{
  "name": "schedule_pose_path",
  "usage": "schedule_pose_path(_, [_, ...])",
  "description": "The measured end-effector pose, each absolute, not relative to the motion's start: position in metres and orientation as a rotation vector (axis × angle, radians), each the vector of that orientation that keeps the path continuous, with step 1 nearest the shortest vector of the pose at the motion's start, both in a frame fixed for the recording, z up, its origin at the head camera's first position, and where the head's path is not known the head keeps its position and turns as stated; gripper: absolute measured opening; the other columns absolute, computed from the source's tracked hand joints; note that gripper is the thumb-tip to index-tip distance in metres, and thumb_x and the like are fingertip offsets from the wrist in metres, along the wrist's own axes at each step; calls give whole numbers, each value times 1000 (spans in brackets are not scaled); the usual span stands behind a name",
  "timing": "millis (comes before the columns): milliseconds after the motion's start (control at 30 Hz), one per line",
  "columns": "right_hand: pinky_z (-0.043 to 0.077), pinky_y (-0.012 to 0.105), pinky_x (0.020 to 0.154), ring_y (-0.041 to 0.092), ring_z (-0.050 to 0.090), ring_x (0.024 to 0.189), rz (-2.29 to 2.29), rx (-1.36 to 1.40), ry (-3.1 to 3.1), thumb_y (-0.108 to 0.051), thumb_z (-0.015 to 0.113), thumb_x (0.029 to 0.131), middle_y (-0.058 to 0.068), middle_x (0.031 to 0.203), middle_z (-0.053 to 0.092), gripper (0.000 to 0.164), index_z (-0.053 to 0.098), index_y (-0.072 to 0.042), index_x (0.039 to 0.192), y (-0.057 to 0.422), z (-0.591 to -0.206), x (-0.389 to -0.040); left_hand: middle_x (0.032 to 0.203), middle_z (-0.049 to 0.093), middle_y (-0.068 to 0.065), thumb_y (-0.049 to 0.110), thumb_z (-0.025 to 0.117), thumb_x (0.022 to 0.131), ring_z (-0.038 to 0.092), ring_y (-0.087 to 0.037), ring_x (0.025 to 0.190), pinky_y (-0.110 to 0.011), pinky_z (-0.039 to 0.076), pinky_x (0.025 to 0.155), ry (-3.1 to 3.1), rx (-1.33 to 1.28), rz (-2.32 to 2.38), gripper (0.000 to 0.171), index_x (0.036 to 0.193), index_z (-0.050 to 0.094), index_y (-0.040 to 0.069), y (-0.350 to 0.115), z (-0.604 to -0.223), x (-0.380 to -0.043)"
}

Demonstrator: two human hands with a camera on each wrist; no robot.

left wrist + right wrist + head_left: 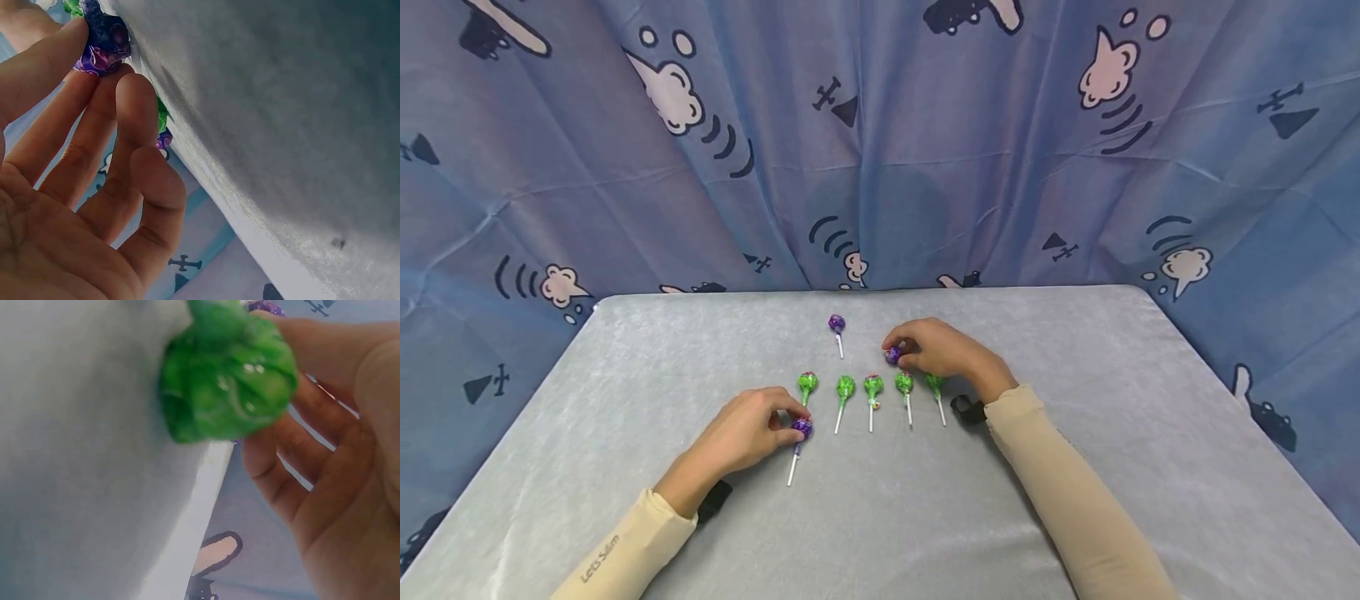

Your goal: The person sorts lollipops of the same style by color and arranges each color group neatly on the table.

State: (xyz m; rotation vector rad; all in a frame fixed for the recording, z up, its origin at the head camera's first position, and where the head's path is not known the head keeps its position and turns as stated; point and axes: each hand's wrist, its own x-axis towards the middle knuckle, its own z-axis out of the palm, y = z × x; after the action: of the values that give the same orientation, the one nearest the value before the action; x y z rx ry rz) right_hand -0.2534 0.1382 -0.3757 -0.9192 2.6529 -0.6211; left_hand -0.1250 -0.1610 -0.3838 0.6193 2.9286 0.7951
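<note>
Three round-headed lollipops in shiny purple wrappers lie above and below a row of five round-headed lollipops in glossy green wrappers (846, 387) on a pale grey, cloth-like tabletop (1112, 358). The near purple lollipop (802, 428) is at the left end, just below the first green one; its head points away from the person, and its long axis runs back toward them, the white stick slanting a little to the left. The person's left hand (748, 425) pinches that head between thumb and fingertips, the gap only as wide as the candy, with the other fingers loosely bent. The far purple lollipop (837, 323) lies untouched beyond the row, head away, white stick coming nearer and leaning slightly right. The person's right hand (946, 346) has its thumb and fingers closed about the head of the third purple lollipop (892, 356), just beyond the row (its stick is hidden, so I cannot tell which way it points). The green heads also face away, their sticks fanning from left-leaning to right-leaning. Close up, the left-hand wrapper is crinkled deep purple with pinkish patches; a blurred green head, faintly lined and bright with highlights, covers much of the right hand's grip.
</note>
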Motion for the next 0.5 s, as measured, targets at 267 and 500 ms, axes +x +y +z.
schedule_pose_path(267, [51, 41, 91, 18, 64, 103, -726, -873, 2691, -12, 69, 93, 1, 114, 70, 32, 68, -14, 125, 147, -365, -254, 85, 67, 11, 18, 82, 80, 51, -1, 69, -22, 40, 63, 2922, 635, 799, 19, 99, 79, 18, -161, -383, -125])
schedule_pose_path(500, [50, 42, 91, 19, 65, 104, -831, -844, 2714, -15, 72, 92, -2, 115, 72, 34, 68, -13, 126, 154, -358, -254, 87, 69, 11, 19, 82, 81, 50, -1, 69, -21, 39, 62, 2924, 652, 809, 21, 101, 79, 17, -163, -383, -126])
